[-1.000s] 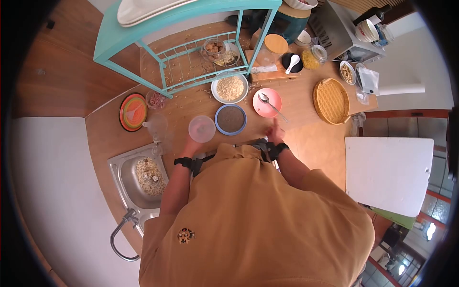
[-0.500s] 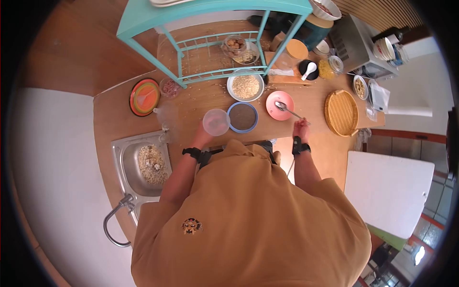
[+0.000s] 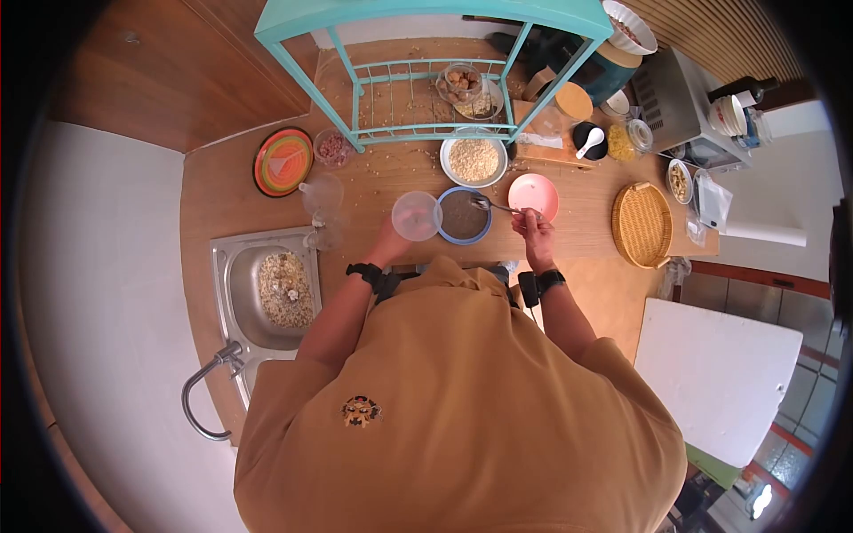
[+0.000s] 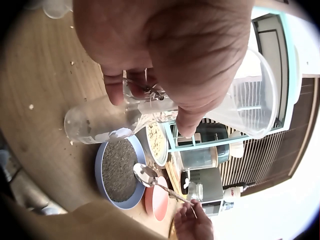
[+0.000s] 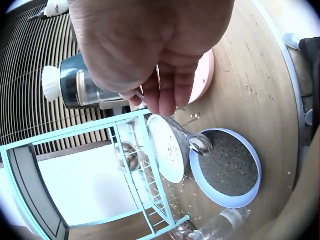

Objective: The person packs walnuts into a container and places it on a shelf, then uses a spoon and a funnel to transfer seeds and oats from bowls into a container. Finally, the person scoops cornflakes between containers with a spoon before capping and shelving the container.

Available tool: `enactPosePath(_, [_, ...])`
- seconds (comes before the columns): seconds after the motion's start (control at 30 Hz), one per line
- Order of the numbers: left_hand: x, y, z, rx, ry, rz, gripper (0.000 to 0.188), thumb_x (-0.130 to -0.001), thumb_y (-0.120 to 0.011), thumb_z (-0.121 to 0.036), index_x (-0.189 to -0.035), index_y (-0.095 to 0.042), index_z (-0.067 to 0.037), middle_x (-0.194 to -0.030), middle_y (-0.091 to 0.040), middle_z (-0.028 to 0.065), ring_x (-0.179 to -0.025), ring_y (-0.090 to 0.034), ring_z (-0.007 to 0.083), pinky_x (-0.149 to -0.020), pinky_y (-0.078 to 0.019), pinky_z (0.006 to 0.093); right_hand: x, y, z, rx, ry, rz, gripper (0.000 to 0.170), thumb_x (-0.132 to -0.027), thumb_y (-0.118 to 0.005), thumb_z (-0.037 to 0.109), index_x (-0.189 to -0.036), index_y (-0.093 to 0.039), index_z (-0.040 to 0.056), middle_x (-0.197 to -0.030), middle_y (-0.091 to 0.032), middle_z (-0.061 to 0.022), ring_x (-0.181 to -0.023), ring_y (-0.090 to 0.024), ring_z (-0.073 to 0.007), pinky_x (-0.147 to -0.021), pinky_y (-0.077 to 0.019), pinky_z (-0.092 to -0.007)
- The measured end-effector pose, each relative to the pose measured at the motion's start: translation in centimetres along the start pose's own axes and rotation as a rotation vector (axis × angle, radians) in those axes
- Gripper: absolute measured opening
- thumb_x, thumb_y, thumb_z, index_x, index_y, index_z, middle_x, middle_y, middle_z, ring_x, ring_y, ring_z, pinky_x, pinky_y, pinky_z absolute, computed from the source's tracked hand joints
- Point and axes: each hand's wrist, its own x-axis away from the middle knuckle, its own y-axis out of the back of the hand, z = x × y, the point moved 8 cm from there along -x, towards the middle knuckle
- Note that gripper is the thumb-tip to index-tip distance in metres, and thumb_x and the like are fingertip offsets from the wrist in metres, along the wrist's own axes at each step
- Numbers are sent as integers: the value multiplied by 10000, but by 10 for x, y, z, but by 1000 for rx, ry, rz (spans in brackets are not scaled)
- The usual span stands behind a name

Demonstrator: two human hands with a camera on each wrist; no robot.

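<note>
My left hand (image 3: 388, 242) grips a clear plastic bottle (image 4: 95, 125) near its neck, with a translucent funnel (image 4: 252, 102) at the mouth. In the head view the funnel's wide opening faces up, left of a blue bowl (image 3: 464, 242). Fine dark seeds (image 4: 119, 167) fill much of that bowl. Between thumb and fingers, my right hand (image 3: 536, 238) pinches the handle of a metal spoon (image 5: 201, 144). The spoon's head is over the blue bowl's right side, above the seeds. Behind my right hand sits a pink bowl (image 3: 533, 188).
Behind the blue bowl stands a white bowl (image 3: 446, 167) of oat flakes, in front of a turquoise rack (image 3: 435, 137). Clear bottles (image 3: 324, 195) stand left, near the sink (image 3: 233, 293). A wicker basket (image 3: 643, 226) lies to the right. Stray flakes dot the counter.
My right hand has taken the spoon from the pink bowl and carried it left over the blue bowl. My left hand keeps its hold beside that bowl. The head view has shifted.
</note>
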Motion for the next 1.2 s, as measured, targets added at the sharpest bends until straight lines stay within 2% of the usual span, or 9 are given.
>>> enactPosePath(0.07, [0, 1, -5, -2, -31, -7, 292, -794, -701, -226, -1048, -644, -93, -1066, -648, 118, -985, -617, 263, -849, -486, 361, 0, -2, -9, 7, 6, 17, 307, -956, -526, 272, -1054, -610, -7, -860, -659, -76, -738, -632, -138, -698, -541, -270])
enactPosePath(0.17, [0, 0, -6, -14, -19, -2, 289, -794, -701, -221, -1046, -639, -92, -1053, -649, 114, -974, -618, 261, -841, -488, 358, -1, -1, -29, -95, -120, -3, 292, -954, -527, 278, -1041, -600, 9, -890, -654, -74, -749, -620, -137, -718, -539, -277])
enactPosePath(0.27, [0, 0, -2, 36, 0, 10, 280, -794, -701, -218, -1035, -640, -91, -1044, -649, 115, -966, -617, 261, -835, -488, 363, 1, 4, -34, -152, -138, -48, 271, -953, -531, 272, -1028, -588, 19, -868, -647, -70, -736, -615, -144, -718, -536, -282])
enactPosePath(0.5, [-2, -6, 5, 37, -79, 11, 242, -792, -693, -181, -1009, -643, -87, -1046, -646, 118, -961, -615, 264, -830, -486, 366, 7, 21, -27, -206, -143, -94, 255, -951, -535, 274, -1017, -566, 29, -829, -636, -74, -718, -609, -152, -706, -528, -291])
enactPosePath(0.77, [-3, -12, 18, 77, -59, 40, 243, -792, -696, -186, -1007, -644, -86, -1042, -648, 117, -957, -616, 258, -829, -487, 360, 8, 14, -8, -285, -71, -86, 265, -959, -517, 295, -980, -568, 36, -755, -619, -60, -642, -578, -139, -624, -505, -271])
enactPosePath(0.83, [-2, -12, 20, 87, -15, 45, 246, -796, -696, -190, -1011, -642, -85, -1040, -649, 114, -959, -617, 247, -827, -487, 357, 8, 11, -3, -288, -71, -93, 262, -960, -514, 291, -976, -570, 36, -746, -616, -58, -636, -577, -140, -618, -502, -270])
enactPosePath(1.2, [-2, -12, 17, 120, -32, 55, 259, -816, -677, -205, -1033, -626, -74, -1058, -637, 110, -963, -606, 237, -834, -482, 356, 13, -9, 59, -311, 6, -98, 249, -972, -484, 257, -954, -576, 26, -728, -612, -61, -626, -575, -140, -611, -498, -270])
